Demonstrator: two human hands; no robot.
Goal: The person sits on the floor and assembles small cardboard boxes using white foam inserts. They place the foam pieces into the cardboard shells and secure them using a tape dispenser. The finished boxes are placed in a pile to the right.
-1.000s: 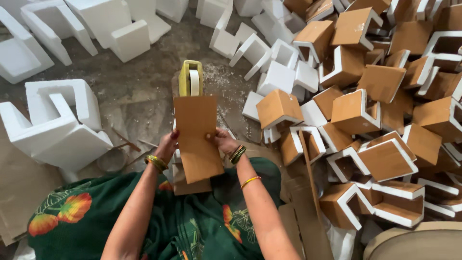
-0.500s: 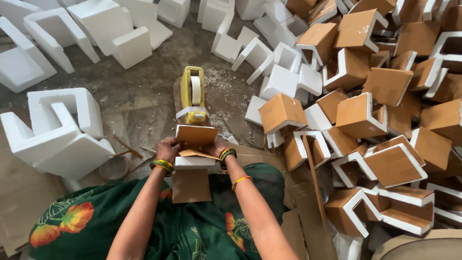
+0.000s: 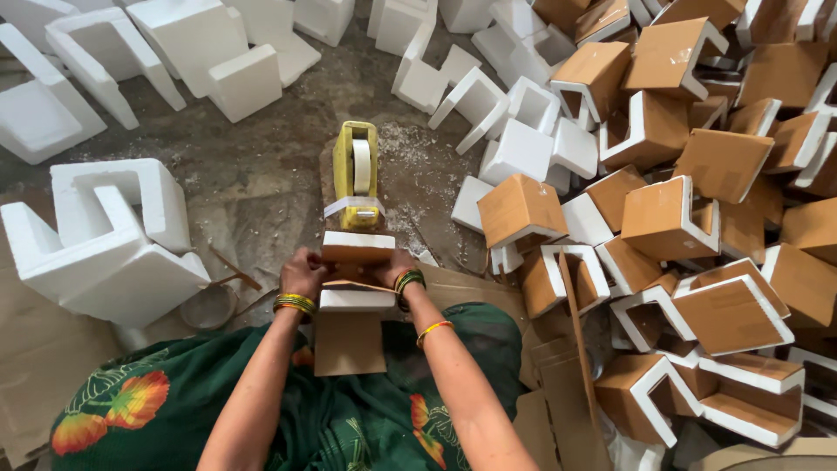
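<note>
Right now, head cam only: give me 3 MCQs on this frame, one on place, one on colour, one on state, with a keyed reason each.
1. Where does the tape dispenser stand?
A. On the floor just beyond the hands
B. On top of the big foam blocks at left
C. In the person's lap

2. What colour is the dispenser's body?
A. Red
B. Yellow
C. Black

3. How is the foam piece held?
A. Left hand only
B. Lying untouched
C. Both hands grip it, cardboard folded over it

Key:
1 A: it stands on the grey floor directly past the foam piece.
2 B: its frame is yellow around a white tape roll.
3 C: the left hand and the right hand clasp opposite sides, with a brown cardboard sheet wrapped on top and hanging down toward the lap.
</note>
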